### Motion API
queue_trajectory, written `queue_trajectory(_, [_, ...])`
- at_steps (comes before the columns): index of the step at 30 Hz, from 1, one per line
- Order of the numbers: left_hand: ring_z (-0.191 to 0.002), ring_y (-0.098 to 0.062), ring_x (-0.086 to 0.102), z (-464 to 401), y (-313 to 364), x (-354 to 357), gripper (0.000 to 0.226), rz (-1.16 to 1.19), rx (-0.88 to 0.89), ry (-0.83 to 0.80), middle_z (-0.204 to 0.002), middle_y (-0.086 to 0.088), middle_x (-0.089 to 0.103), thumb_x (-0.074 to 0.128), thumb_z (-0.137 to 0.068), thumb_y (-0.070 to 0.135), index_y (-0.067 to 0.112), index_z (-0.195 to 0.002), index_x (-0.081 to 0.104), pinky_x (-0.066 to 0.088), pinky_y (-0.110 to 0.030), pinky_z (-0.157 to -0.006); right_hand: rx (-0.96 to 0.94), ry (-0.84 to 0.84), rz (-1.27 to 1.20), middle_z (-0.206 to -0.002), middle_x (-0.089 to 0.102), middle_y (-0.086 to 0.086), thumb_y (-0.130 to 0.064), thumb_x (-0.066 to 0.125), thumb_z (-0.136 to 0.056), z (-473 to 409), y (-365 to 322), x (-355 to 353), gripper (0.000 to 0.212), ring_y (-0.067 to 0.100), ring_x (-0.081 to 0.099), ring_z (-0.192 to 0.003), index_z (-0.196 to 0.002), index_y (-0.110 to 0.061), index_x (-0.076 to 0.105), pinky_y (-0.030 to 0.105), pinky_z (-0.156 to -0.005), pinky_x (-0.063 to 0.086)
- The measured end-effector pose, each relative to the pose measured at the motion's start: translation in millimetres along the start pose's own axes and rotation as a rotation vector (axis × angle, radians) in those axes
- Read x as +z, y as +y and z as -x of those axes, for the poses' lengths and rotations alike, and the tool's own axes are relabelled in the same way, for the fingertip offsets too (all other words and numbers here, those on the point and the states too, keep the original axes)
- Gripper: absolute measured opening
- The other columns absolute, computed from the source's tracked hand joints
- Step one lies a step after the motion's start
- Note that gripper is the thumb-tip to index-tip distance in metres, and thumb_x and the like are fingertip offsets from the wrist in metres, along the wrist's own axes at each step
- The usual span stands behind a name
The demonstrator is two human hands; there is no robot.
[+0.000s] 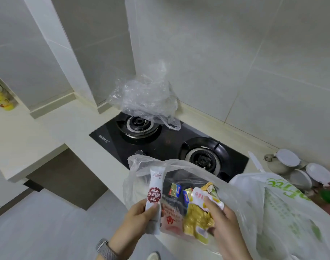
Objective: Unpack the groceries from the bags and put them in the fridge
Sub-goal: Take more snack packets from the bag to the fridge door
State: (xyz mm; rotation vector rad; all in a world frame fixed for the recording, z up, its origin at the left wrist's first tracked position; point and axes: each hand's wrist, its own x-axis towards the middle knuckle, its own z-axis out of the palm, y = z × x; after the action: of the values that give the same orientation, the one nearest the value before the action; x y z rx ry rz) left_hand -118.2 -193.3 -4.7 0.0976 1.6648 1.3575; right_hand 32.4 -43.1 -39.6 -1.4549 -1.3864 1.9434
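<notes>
Grey tiled kitchen walls (235, 53) meet a pale countertop (38, 132) with a black two-burner gas hob (166, 139) set into it. Crumpled clear plastic bag (147, 96) sits at the hob's back edge, partly over the rear burner. White shopping bag with green print (284, 209) slumps at right, touching the clear grocery bag (179, 177) I work in at the counter's front edge. White-lidded jars (292, 166) cluster by the right wall, a white knife (256, 162) just beside them. Yellow bottle (1, 96) far left. My left hand (139, 218) grips a white milk powder sachet (154, 197), upright, outside the bag. My right hand (224, 220) pinches a yellow snack packet (198, 220) at the bag's mouth. Small blue-and-gold wrapped cubes (176, 189) lie inside. Watch strap (106, 249) on my left wrist.
</notes>
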Motion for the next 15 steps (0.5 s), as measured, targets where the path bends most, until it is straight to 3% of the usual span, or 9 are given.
queue_trajectory(2, [-0.075, -0.021, 0.066, 2, -3, 9, 0.016, 0.013, -0.016, -0.007, -0.079, -0.008, 0.073, 0.059, -0.093, 0.011, -0.002, -0.1, 0.065, 0.051, -0.038, -0.074, 0.154, -0.037, -0.156, -0.102, 0.074, 0.009, -0.046, 0.082, -0.064, 7, 6, 1, 0.052, 0.032, 0.069, -0.098, -0.104, -0.015, 0.07, 0.053, -0.094, 0.051])
queue_trajectory(5, [-0.081, -0.031, 0.065, 4, -10, 21, 0.013, 0.089, -0.032, 0.017, -0.087, -0.018, 0.071, 0.057, -0.094, 0.01, 0.001, -0.101, 0.062, 0.051, -0.038, -0.069, 0.199, -0.101, -0.186, -0.104, 0.074, 0.009, -0.061, 0.087, -0.045, 18, 11, 8, 0.079, 0.034, 0.068, -0.1, -0.108, -0.017, 0.068, 0.054, -0.094, 0.05])
queue_trajectory(6, [-0.082, -0.034, 0.065, 6, -13, 24, 0.013, 0.128, -0.038, 0.022, -0.088, -0.019, 0.071, 0.054, -0.095, 0.008, 0.001, -0.103, 0.061, 0.052, -0.039, -0.069, 0.213, -0.142, -0.219, -0.101, 0.074, 0.012, -0.051, 0.087, -0.052, 19, 13, 10, 0.068, 0.035, 0.069, -0.096, -0.107, -0.014, 0.068, 0.052, -0.09, 0.052])
queue_trajectory(8, [-0.079, -0.032, 0.065, 12, -18, 28, 0.017, 0.18, -0.043, 0.024, -0.088, -0.016, 0.071, 0.049, -0.097, 0.009, 0.003, -0.106, 0.062, 0.055, -0.039, -0.068, 0.229, -0.229, -0.293, -0.092, 0.074, 0.019, -0.012, 0.076, -0.074, 27, 9, 20, 0.03, 0.035, 0.072, -0.082, -0.102, -0.006, 0.068, 0.043, -0.072, 0.057])
queue_trajectory(10, [-0.076, -0.027, 0.067, 19, -24, 30, 0.017, 0.206, -0.044, 0.035, -0.088, -0.013, 0.072, 0.05, -0.097, 0.014, 0.01, -0.107, 0.063, 0.056, -0.038, -0.065, 0.195, -0.315, -0.314, -0.093, 0.074, 0.017, 0.005, 0.067, -0.08, 37, 2, 30, 0.027, 0.03, 0.073, -0.079, -0.104, -0.007, 0.067, 0.035, -0.06, 0.058])
queue_trajectory(15, [-0.087, -0.03, 0.071, 37, -33, 19, 0.026, 0.298, 0.012, 0.097, -0.097, -0.013, 0.073, 0.054, -0.092, 0.026, 0.015, -0.114, 0.062, 0.057, -0.037, -0.065, -0.017, -0.328, -0.174, -0.102, 0.074, 0.011, 0.001, 0.069, -0.081, 50, -2, 55, 0.033, 0.029, 0.07, -0.099, -0.113, -0.008, 0.066, 0.042, -0.084, 0.055])
